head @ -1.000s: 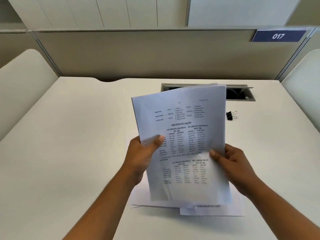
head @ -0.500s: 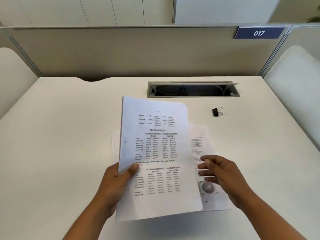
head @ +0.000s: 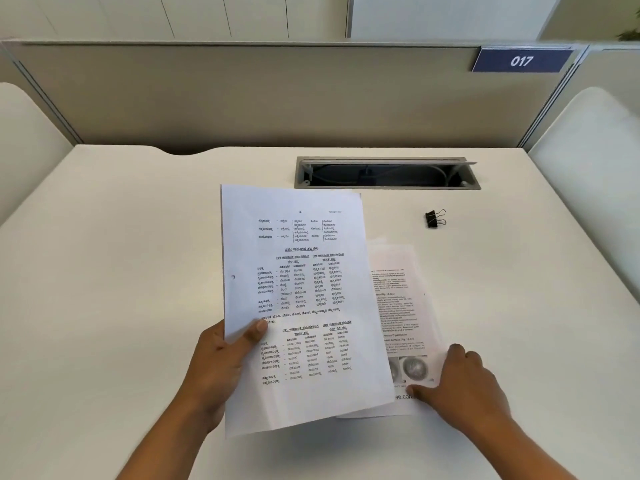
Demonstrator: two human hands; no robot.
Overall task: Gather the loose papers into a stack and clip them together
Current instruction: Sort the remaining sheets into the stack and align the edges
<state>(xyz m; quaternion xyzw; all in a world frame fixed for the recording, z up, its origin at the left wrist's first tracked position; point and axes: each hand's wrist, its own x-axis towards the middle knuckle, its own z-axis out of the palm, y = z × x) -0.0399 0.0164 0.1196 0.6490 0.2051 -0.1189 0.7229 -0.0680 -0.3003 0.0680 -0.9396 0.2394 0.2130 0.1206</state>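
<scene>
While your left hand (head: 221,368) pinches the printed sheets (head: 298,306) at their left edge, thumb on top, they tilt above the white desk (head: 121,271). Thin, flat white paper, dense with dark text. Partly beneath them lies another page (head: 401,306) flat on the desk, bearing text and two round grey pictures; your right hand (head: 464,386) presses it, fingers spread. A black binder clip (head: 434,218) sits apart, beyond the pages, near the grey cable slot (head: 386,173).
</scene>
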